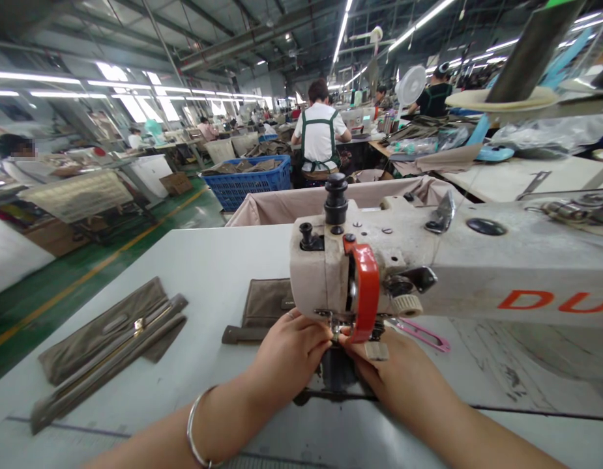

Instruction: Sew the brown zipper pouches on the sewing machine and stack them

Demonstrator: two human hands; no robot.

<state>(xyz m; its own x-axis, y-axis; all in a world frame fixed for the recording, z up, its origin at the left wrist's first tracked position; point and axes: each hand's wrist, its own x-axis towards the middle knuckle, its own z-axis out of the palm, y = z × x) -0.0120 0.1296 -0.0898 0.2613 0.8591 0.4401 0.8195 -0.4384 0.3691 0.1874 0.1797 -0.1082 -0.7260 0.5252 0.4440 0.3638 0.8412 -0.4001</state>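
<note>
A white sewing machine (pixel 457 280) with an orange guard (pixel 367 293) reaches in from the right. My left hand (pixel 294 348) is at the left of its needle area, thumb and fingertips pinched together on something too small to make out. On the other side of the needle, my right hand (pixel 392 365) has its fingertips close to the presser foot, partly hidden behind the guard. Behind my left hand lies a brown-grey fabric piece (pixel 266 303) with a rolled edge, partly covered by the machine head. Further left lies another brown-grey piece with a zipper (pixel 108 332).
Pink-handled snips (pixel 426 333) lie under the machine arm. Beyond the white table (pixel 208 260) are a pinkish fabric-lined bin (pixel 286 202) and a blue crate (pixel 255 182) of fabric. A person (pixel 321 130) in green straps sits with their back to me.
</note>
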